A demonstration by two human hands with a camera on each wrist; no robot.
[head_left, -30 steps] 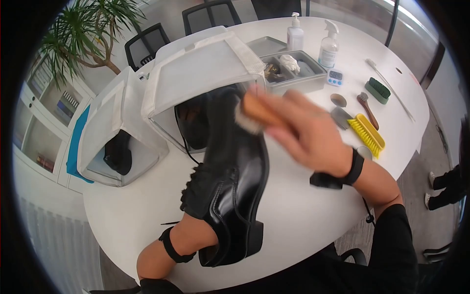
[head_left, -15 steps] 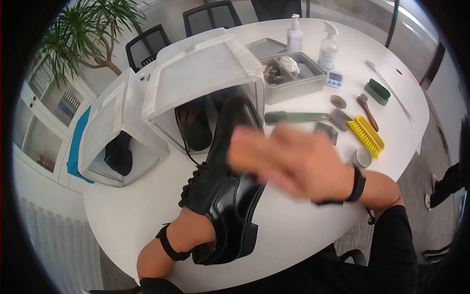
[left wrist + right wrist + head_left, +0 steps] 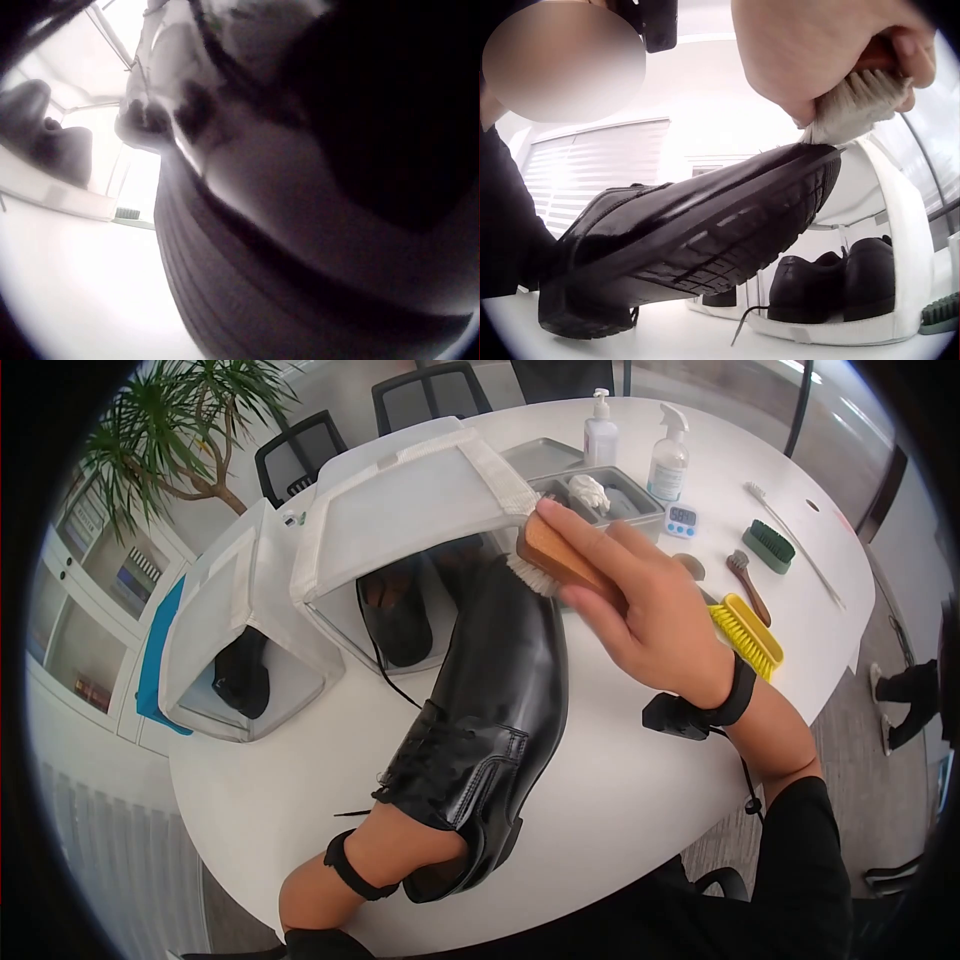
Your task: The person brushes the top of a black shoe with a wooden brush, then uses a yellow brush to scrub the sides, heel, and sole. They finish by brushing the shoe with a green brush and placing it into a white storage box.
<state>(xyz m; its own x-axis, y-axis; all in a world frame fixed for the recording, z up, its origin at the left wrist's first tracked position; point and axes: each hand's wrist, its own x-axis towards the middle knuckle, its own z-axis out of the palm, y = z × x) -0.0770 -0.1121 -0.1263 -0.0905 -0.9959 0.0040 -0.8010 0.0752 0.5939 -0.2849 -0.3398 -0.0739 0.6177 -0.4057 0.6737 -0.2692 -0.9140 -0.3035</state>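
Observation:
A black lace-up leather shoe (image 3: 510, 670) is tilted above the white table, toe pointing away. My left hand (image 3: 425, 835) is inside it up to the wrist, its fingers hidden by the leather. My right hand (image 3: 655, 610) grips a wooden-backed shoe brush (image 3: 562, 550) from above. Its pale bristles (image 3: 859, 105) meet the tip of the toe in the right wrist view. That view also shows the treaded sole (image 3: 727, 251) and the heel low over the table. The left wrist view is mostly dark.
A white shoe box (image 3: 410, 500) with black shoes inside stands just beyond the toe, a second box (image 3: 205, 605) to its left. At right are a grey tray (image 3: 630, 520), timer (image 3: 681, 520), spray bottle (image 3: 668, 465), pump bottle (image 3: 600, 435), yellow brush (image 3: 748, 635) and green brush (image 3: 769, 547).
The brush came back along the shoe toward me, then went forward again to the toe. The shoe has rolled, showing more of its top and less heel.

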